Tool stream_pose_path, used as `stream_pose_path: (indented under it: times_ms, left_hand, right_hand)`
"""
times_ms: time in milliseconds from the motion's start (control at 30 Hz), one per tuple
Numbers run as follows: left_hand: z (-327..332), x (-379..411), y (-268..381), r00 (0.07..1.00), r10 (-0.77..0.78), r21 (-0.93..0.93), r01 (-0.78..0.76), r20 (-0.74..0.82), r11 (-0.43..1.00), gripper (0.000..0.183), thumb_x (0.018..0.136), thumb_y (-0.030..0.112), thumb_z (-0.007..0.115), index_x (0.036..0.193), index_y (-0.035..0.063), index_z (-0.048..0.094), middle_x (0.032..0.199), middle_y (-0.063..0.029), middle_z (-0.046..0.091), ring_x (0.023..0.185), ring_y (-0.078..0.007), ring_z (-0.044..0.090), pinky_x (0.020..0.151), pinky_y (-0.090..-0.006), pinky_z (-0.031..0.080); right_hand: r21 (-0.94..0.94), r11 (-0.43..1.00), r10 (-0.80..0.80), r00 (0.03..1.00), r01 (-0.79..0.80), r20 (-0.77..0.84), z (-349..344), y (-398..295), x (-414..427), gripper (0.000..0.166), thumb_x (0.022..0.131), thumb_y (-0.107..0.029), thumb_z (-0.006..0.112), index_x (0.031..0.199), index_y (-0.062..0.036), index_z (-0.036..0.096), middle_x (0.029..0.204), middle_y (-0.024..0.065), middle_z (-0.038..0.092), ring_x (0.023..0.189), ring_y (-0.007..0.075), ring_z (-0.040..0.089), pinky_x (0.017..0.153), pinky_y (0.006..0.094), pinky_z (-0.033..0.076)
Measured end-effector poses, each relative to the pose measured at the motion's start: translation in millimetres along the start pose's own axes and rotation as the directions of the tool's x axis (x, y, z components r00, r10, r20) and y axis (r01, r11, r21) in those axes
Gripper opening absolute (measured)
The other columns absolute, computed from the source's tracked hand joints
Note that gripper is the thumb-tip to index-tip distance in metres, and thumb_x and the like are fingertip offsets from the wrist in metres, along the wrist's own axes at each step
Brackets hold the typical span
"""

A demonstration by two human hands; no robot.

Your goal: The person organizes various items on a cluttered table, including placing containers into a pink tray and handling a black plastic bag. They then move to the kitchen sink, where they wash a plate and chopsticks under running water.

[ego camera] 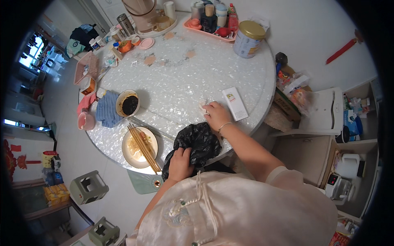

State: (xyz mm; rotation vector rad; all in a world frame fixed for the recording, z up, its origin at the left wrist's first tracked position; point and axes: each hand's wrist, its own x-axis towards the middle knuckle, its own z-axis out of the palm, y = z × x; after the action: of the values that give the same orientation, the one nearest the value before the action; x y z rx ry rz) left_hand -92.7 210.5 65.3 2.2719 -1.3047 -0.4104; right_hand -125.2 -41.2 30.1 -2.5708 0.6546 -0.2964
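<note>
My left hand grips a black plastic bag at the near edge of the round table. Just beyond the bag, my right hand has its fingers on a crumpled white tissue on the tabletop. A white rectangular box lies to the right of that hand. Left of the bag, several wooden chopsticks rest across a bowl with noodle remains. Behind it, another bowl holds dark contents beside a blue striped cloth.
A gold-lidded tin and a pink tray stand at the table's back right. A large beige container stands at the back. Green stools are on the floor at left. An open-shelved cabinet is at right.
</note>
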Motion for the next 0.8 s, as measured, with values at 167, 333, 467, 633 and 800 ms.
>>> stream_pose_path:
  times_ms: [167, 333, 467, 633, 800]
  left_hand:
    - [-18, -13, 4, 1.000, -0.028, -0.148, 0.025, -0.015, 0.989, 0.059, 0.058, 0.006, 0.068, 0.115, 0.0032, 0.052, 0.098, -0.0174, 0.051, 0.093, -0.0376, 0.052, 0.080, -0.0429, 0.047]
    - [-18, -20, 0, 0.997, 0.003, -0.295, -0.027, -0.083, 0.955, 0.058, 0.061, 0.007, 0.069, 0.115, 0.0001, 0.050, 0.099, -0.0188, 0.052, 0.093, -0.0386, 0.054, 0.081, -0.0411, 0.046]
    - [-9, -15, 0, 0.978, -0.208, -0.636, 0.145, -0.025, 0.758, 0.053, 0.071, 0.005, 0.070, 0.119, -0.0020, 0.048, 0.103, -0.0161, 0.058, 0.096, -0.0285, 0.059, 0.085, -0.0343, 0.047]
    - [-15, 3, 8, 0.926, -0.353, -0.837, 0.297, 0.135, 0.459, 0.050, 0.079, 0.000, 0.065, 0.123, -0.0072, 0.041, 0.109, -0.0142, 0.061, 0.099, -0.0186, 0.058, 0.089, -0.0297, 0.045]
    - [17, 27, -6, 0.920, -0.379, -0.797, 0.303, 0.101, 0.522, 0.054, 0.078, 0.004, 0.067, 0.123, -0.0097, 0.040, 0.111, -0.0172, 0.059, 0.103, -0.0225, 0.058, 0.092, -0.0314, 0.044]
  right_hand:
    - [0.153, 0.982, -0.117, 0.993, 0.111, 0.031, 24, 5, -31, 0.025, 0.077, -0.007, 0.060, 0.100, -0.0136, 0.064, 0.101, 0.0082, 0.059, 0.097, 0.0287, 0.056, 0.084, 0.0378, 0.047]
    - [0.062, 0.997, -0.057, 0.997, 0.054, 0.046, -15, 17, -43, 0.024, 0.075, -0.009, 0.062, 0.099, -0.0132, 0.064, 0.100, 0.0075, 0.059, 0.096, 0.0297, 0.056, 0.084, 0.0375, 0.047]
    - [0.069, 0.997, -0.041, 0.993, 0.034, 0.108, -40, 14, -51, 0.034, 0.076, -0.018, 0.065, 0.110, -0.0144, 0.061, 0.108, 0.0079, 0.058, 0.098, 0.0296, 0.056, 0.084, 0.0382, 0.047]
    - [-0.127, 0.986, 0.064, 0.949, -0.108, -0.308, -64, 34, -36, 0.051, 0.075, -0.027, 0.069, 0.121, -0.0098, 0.055, 0.123, 0.0138, 0.052, 0.106, 0.0353, 0.051, 0.089, 0.0423, 0.045]
    - [-0.075, 0.864, 0.488, 0.864, -0.499, -0.121, -49, 64, -34, 0.073, 0.069, -0.036, 0.072, 0.127, -0.0049, 0.042, 0.120, 0.0164, 0.048, 0.112, 0.0357, 0.046, 0.094, 0.0424, 0.043]
